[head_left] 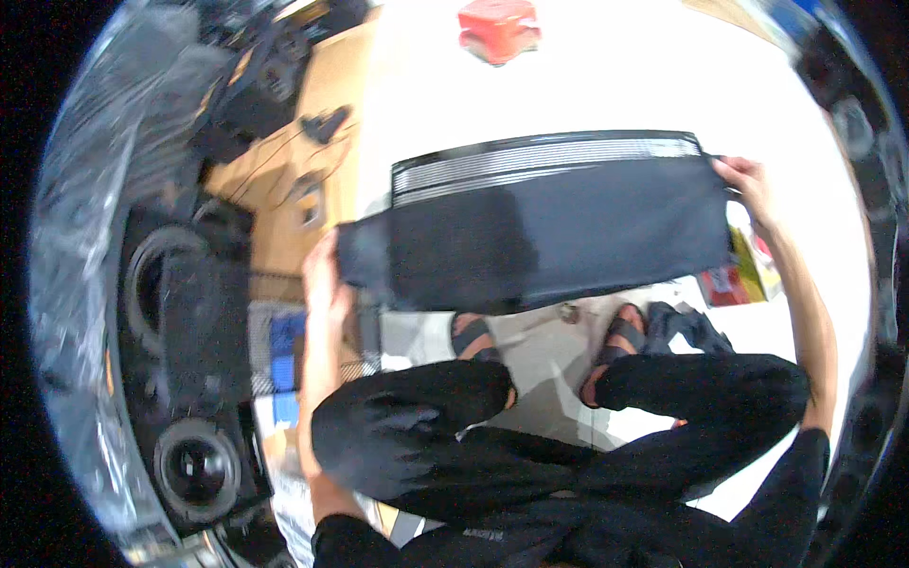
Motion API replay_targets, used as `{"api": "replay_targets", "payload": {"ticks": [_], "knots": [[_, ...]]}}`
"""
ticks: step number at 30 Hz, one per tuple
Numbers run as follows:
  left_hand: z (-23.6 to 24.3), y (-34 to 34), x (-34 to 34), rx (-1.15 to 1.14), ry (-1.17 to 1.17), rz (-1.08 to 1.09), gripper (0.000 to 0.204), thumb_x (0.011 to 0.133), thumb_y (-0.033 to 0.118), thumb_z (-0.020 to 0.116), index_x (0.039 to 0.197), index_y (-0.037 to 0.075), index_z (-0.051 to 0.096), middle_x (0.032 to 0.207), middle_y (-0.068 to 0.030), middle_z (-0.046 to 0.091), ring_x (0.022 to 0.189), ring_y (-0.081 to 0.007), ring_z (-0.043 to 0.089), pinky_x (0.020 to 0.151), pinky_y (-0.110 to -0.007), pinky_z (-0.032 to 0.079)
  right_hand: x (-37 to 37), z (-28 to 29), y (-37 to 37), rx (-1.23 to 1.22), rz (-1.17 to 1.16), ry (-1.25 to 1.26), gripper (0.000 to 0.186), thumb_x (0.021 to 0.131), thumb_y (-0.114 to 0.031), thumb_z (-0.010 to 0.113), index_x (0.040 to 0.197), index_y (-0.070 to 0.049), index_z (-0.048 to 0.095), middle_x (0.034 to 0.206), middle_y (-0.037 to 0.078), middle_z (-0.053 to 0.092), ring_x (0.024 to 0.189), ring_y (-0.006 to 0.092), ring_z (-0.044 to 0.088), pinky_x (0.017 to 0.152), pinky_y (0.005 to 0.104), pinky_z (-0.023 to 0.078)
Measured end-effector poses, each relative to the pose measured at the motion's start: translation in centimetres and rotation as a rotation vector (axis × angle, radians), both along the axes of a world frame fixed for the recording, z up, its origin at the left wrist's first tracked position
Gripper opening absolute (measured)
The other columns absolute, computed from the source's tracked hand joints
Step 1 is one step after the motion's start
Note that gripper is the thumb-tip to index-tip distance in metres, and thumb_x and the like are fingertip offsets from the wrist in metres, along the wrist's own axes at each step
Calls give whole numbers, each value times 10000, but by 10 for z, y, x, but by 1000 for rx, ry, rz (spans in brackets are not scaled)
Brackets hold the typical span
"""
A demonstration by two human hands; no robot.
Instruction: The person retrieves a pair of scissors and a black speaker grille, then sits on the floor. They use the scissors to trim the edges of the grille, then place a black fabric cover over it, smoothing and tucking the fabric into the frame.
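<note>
Left hand (325,284) closed on the left end of a long black rectangular speaker panel with a pale slatted strip (544,222); right hand (748,185) closed on its right end. Panel held level above the white floor (606,85), over the person's knees. Black loudspeaker cabinet (189,379) lies left.

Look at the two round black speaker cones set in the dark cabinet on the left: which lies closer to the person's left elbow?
The lower cone, glossy and near the picture's bottom edge; the upper cone sits higher, farther away.
</note>
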State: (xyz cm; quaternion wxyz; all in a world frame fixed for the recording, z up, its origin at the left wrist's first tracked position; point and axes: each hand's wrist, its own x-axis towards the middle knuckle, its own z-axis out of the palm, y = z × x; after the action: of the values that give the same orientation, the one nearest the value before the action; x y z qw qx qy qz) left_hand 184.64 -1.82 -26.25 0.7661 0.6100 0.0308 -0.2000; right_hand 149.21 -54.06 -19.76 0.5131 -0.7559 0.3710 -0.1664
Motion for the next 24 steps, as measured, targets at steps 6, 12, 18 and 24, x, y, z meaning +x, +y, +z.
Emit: {"api": "replay_targets", "payload": {"ticks": [6, 12, 18, 24], "knots": [[8, 6, 0, 103, -331, 9, 206, 1018, 216, 539, 1037, 33, 633, 906, -33, 688, 757, -111, 624, 713, -247, 504, 5, -8, 1, -22, -64, -90, 217, 887, -272, 726, 760, -137, 612, 676, -63, 586, 577, 39, 518, 488, 209, 412], [39, -24, -22, 101, -412, 90, 207, 1034, 227, 515, 1038, 32, 583, 972, -61, 666, 847, -127, 620, 774, -283, 515, -26, -1, -7, -53, -146, -219, 214, 896, -275, 721, 762, -151, 609, 658, -82, 572, 528, 9, 467, 442, 201, 350], [-1, -19, 14, 278, -508, 92, 203, 1030, 216, 524, 1054, 28, 594, 985, -28, 641, 887, -108, 565, 814, -265, 463, -20, -12, -32, -158, -111, -74, 246, 885, -304, 728, 779, -117, 608, 681, -44, 586, 594, 52, 528, 500, 228, 413], [-31, -42, 48, 441, -557, 168, 231, 1020, 212, 528, 1051, -12, 574, 953, -63, 642, 854, -134, 560, 805, -288, 456, 24, -44, -60, -299, -137, 15, 251, 901, -318, 691, 851, -75, 661, 796, 29, 670, 720, 135, 626, 607, 302, 532]]}}
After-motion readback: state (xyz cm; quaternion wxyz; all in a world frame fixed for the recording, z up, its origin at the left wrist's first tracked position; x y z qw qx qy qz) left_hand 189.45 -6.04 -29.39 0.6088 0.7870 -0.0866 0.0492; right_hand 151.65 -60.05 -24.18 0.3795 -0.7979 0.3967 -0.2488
